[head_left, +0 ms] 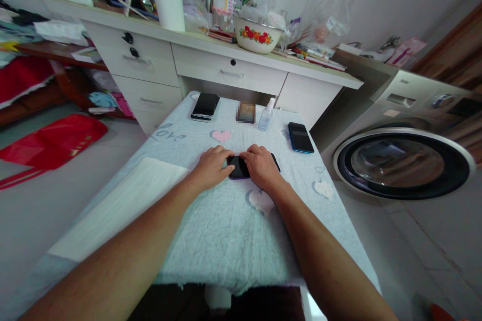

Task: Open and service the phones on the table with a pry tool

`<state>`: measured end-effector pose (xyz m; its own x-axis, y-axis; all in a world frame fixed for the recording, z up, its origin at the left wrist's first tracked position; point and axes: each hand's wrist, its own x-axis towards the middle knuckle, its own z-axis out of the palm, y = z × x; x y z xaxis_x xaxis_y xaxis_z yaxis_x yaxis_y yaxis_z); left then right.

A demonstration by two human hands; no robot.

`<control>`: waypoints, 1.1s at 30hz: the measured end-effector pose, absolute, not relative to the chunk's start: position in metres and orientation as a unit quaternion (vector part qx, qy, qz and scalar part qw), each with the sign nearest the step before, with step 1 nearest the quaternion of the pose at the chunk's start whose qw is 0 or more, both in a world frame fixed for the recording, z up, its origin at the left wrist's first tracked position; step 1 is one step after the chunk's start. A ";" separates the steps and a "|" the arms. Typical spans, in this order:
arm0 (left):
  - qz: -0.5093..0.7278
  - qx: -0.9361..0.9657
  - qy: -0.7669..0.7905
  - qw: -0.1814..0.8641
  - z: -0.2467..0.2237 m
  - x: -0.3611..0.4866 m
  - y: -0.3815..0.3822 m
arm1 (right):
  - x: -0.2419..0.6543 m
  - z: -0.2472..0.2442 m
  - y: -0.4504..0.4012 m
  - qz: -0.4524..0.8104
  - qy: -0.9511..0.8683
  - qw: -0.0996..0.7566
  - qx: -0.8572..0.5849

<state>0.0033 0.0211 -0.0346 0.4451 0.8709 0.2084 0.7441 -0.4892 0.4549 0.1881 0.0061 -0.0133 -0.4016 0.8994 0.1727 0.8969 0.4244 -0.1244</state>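
A dark smartphone [238, 167] lies flat, crosswise, on the cloth-covered table in front of me. My left hand [211, 168] is closed at its left end, with the thumb and index finger on the edge. Over the phone's right half rests my right hand [262, 166], fingers bent onto it and closed. Whatever may be under the right palm is hidden. Beyond the hands stand a clear spray bottle [265, 116] with a white cap and a small blurred brown object [246, 112]. Another phone [300, 138] with a blue edge lies to the right.
Stacked dark devices [205, 106] lie at the table's far left corner. A white sheet [124, 205] covers part of the left side. Behind is a white desk [229, 67] bearing a flowered bowl [258, 35] and a paper roll [168, 2]. A washing machine [404, 135] stands right.
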 end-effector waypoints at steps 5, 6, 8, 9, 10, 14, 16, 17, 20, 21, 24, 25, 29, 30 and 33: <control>0.204 0.837 0.487 0.146 -0.035 0.003 0.021 | 0.199 -0.013 0.007 0.002 -0.828 0.105 -0.551; 0.203 0.836 0.488 0.146 -0.034 0.003 0.021 | 0.201 -0.013 0.007 0.002 -0.826 0.104 -0.553; 0.203 0.835 0.490 0.146 -0.034 0.003 0.020 | 0.205 -0.013 0.008 0.004 -0.821 0.104 -0.561; 0.203 0.834 0.491 0.146 -0.034 0.004 0.020 | 0.207 -0.013 0.008 0.005 -0.818 0.104 -0.566; 0.202 0.834 0.492 0.146 -0.033 0.004 0.020 | 0.209 -0.012 0.007 0.005 -0.815 0.104 -0.571; 0.202 0.835 0.490 0.148 -0.033 0.004 0.020 | 0.215 -0.012 0.007 0.002 -0.805 0.104 -0.584; 0.202 0.836 0.489 0.148 -0.034 0.003 0.020 | 0.217 -0.011 0.007 0.000 -0.801 0.099 -0.591; 0.201 0.836 0.489 0.147 -0.034 0.003 0.020 | 0.217 -0.010 0.007 -0.001 -0.798 0.097 -0.595; 0.197 0.837 0.490 0.145 -0.034 0.003 0.020 | 0.219 -0.009 0.007 -0.005 -0.793 0.092 -0.603; 0.196 0.837 0.490 0.145 -0.034 0.002 0.021 | 0.219 -0.008 0.007 -0.007 -0.791 0.091 -0.605; 0.197 0.837 0.490 0.144 -0.034 0.003 0.021 | 0.220 -0.007 0.006 -0.011 -0.786 0.086 -0.612; 0.198 0.837 0.490 0.144 -0.034 0.003 0.021 | 0.221 -0.007 0.006 -0.012 -0.783 0.084 -0.616; 0.199 0.838 0.487 0.145 -0.034 0.003 0.021 | 0.224 -0.007 0.007 -0.016 -0.773 0.078 -0.629; 0.200 0.838 0.486 0.145 -0.034 0.003 0.021 | 0.225 -0.008 0.007 -0.016 -0.771 0.075 -0.633; 0.200 0.838 0.487 0.145 -0.035 0.003 0.021 | 0.226 -0.009 0.008 -0.020 -0.761 0.070 -0.644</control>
